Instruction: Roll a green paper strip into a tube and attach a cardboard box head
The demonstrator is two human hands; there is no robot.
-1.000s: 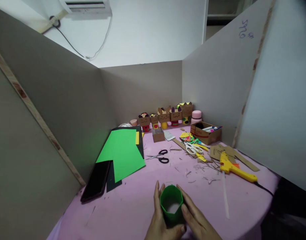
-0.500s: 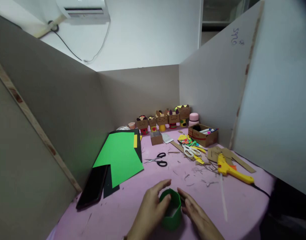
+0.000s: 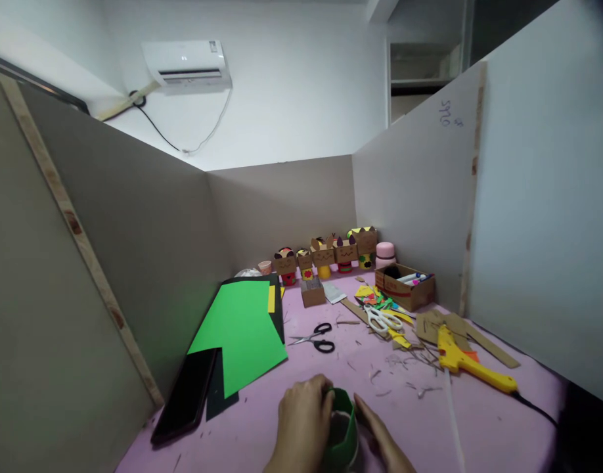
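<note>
A short green paper tube (image 3: 349, 441), open at the top with a pale inside, stands at the bottom of the head view, its lower part cut off by the frame. My left hand (image 3: 304, 424) is closed on its left rim, fingers curled over the edge. Along the tube's right side lies my right hand (image 3: 383, 437), its visible fingers stretched out; whether they touch the paper I cannot tell. Black-handled scissors (image 3: 315, 338) lie beyond the hands, blades pointing left.
Green sheets (image 3: 242, 335) and a black phone (image 3: 186, 397) lie left. A yellow glue gun (image 3: 471, 364), white scissors (image 3: 380, 320) and paper scraps lie right. Cardboard-headed figures (image 3: 324, 255), a small box (image 3: 312, 293) and a pen box (image 3: 404, 287) stand behind. Grey partitions (image 3: 282, 197) enclose the table.
My left hand has curled its fingers over the tube's rim, where its thumb and fingers were spread before. The camera has tilted up, so everything sits lower in view.
</note>
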